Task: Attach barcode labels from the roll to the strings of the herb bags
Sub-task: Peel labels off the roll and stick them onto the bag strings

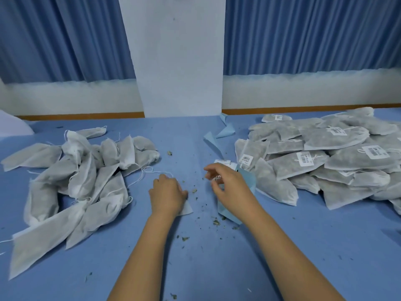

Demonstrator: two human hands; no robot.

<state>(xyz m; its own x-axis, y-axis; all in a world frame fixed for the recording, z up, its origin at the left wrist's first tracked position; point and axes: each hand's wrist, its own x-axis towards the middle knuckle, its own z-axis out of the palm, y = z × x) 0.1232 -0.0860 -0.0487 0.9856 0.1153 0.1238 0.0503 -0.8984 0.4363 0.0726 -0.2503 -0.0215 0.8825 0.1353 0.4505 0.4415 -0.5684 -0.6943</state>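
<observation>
Head view. My left grip [167,192]: fingers curled, lying on a white herb bag [187,210] on the blue tabletop [206,268]; whether I clasp it, I cannot tell. My right grip [227,187]: pinching a barcode label [217,178] above the blue backing strip [247,183]. Heaped left: unlabelled bags [86,177]. Heaped right: labelled bags [325,157]. Scattered between: herb crumbs [216,223].

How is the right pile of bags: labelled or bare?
Labelled: barcode labels show on several bags of the right pile.
</observation>
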